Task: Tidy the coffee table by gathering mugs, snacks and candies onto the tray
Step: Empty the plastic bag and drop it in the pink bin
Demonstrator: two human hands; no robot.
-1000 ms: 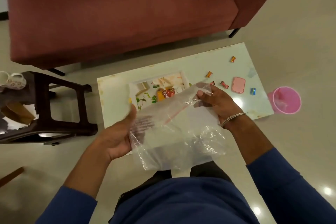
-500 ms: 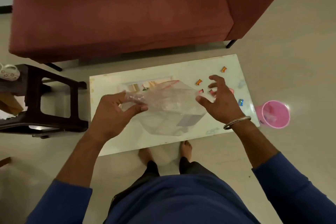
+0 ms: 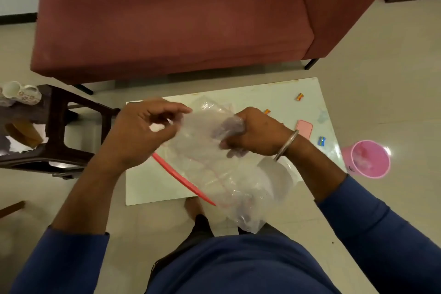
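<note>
Over the pale coffee table (image 3: pixel 148 186) I hold a clear plastic bag (image 3: pixel 214 164) with a red zip strip (image 3: pixel 183 179) along its mouth. My left hand (image 3: pixel 143 133) pinches the bag's left edge. My right hand (image 3: pixel 260 136) grips the bag's upper right, its fingers curled and showing through the plastic. The bag hangs down toward my legs and hides the tray. Loose candies lie on the table's right part: an orange one (image 3: pixel 300 96), another orange one (image 3: pixel 267 111) and a blue one (image 3: pixel 322 141).
A flat pink thing (image 3: pixel 305 127) lies by the candies. A pink bin (image 3: pixel 368 159) stands on the floor right of the table. A dark stool (image 3: pixel 57 126) at the left carries mugs (image 3: pixel 21 93). A red sofa (image 3: pixel 179 19) stands behind the table.
The bag has swung down toward me and its red zip strip now shows. My right hand has moved from open above the candies to gripping the bag. My left hand has risen.
</note>
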